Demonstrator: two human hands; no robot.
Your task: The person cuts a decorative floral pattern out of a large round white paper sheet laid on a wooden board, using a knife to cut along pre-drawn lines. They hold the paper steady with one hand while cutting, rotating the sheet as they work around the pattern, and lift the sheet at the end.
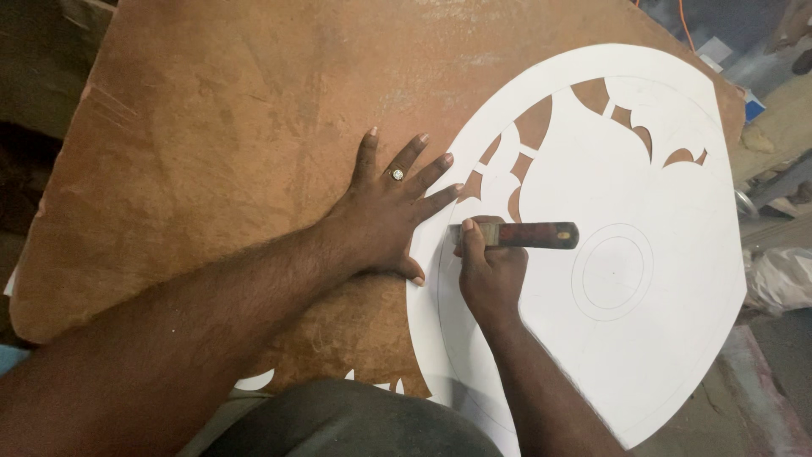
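Note:
A large white round sheet point(643, 178) with curved cut-out shapes along its top and left lies on a brown board point(228, 127). My left hand point(391, 211), with a ring on one finger, is spread flat, palm down, across the sheet's left edge and the board. My right hand point(489, 269) grips a dark-handled cutting tool point(529, 234), its working end down by my thumb at the sheet's left part, the handle pointing right. Drawn circles point(612, 272) mark the sheet's middle.
The board's edges run along the left and upper right. Beyond the right edge are a crumpled white bag point(782, 275), an orange cord point(687, 34) and clutter. My dark-clothed knee point(355, 423) is at the bottom, over white cut scraps point(254, 381).

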